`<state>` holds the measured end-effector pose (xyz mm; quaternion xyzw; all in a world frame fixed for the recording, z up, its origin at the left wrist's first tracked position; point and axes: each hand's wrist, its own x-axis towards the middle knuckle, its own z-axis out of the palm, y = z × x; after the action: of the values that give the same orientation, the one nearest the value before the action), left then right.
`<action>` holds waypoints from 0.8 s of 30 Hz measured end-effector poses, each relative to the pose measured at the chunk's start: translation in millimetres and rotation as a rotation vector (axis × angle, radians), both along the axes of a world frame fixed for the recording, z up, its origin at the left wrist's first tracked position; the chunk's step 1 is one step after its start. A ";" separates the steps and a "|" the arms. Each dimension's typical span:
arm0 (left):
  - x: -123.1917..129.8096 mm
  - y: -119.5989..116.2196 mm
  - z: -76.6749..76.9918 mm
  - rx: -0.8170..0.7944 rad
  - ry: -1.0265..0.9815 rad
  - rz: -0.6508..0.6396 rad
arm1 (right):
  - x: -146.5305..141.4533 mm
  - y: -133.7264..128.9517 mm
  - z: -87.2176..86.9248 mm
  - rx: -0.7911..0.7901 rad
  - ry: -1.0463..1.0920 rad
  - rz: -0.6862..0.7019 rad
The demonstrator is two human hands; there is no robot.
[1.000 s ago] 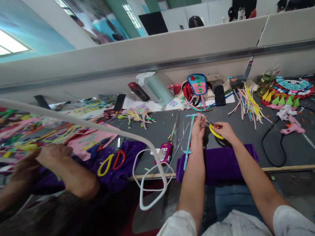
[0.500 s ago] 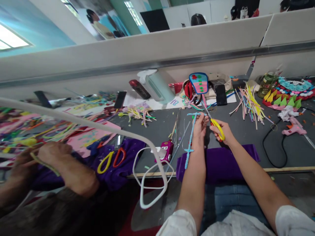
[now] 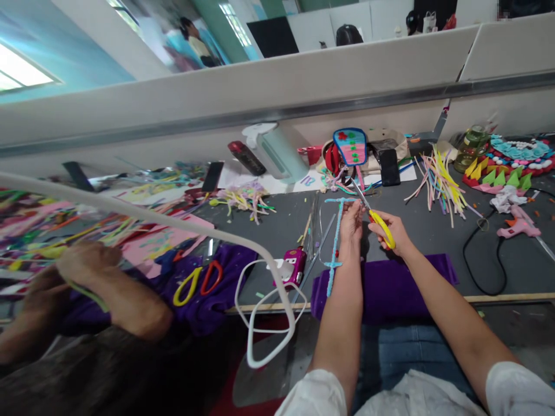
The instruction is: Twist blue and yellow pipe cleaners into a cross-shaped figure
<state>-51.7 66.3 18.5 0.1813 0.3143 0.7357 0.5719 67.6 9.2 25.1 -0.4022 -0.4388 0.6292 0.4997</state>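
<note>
In my left hand (image 3: 351,222) is a light-blue fuzzy pipe-cleaner piece (image 3: 336,245), a long stem with a crossbar at its top and a shorter one low down. It hangs along the left side of my wrist. My right hand (image 3: 392,231) grips yellow-handled scissors (image 3: 382,227), whose blades point up and left, just past my left fingertips. Whether the blades touch the blue piece I cannot tell. Beneath my forearms lies a folded purple cloth (image 3: 405,283) at the table's front edge.
Left of me, a co-worker's hands (image 3: 89,263) hold a yellowish strip near red-and-yellow scissors (image 3: 197,283). A white bent tube (image 3: 208,228) crosses in front. At right are pipe cleaners (image 3: 444,179) and a pink glue gun (image 3: 518,222); behind stands a pale kettle (image 3: 275,150).
The blue piece has shifted slightly left, and its top crossbar shows more fully. My scissors have moved a little left and up. The co-worker's hands have moved slightly.
</note>
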 end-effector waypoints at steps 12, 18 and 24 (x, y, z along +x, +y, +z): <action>1.8 -1.3 1.1 -0.023 -0.027 0.037 | -1.3 -0.5 -1.1 -0.007 -0.010 0.001; 2.2 2.0 -5.7 0.003 0.015 0.065 | -1.9 -0.4 -4.6 0.020 -0.035 0.005; 1.3 3.4 -9.4 0.020 0.042 0.051 | -1.7 -0.7 -4.5 0.028 -0.031 0.011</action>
<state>-50.3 69.6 9.0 0.1944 0.3236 0.7492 0.5442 65.9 8.6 20.7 -0.4025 -0.4576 0.6194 0.4950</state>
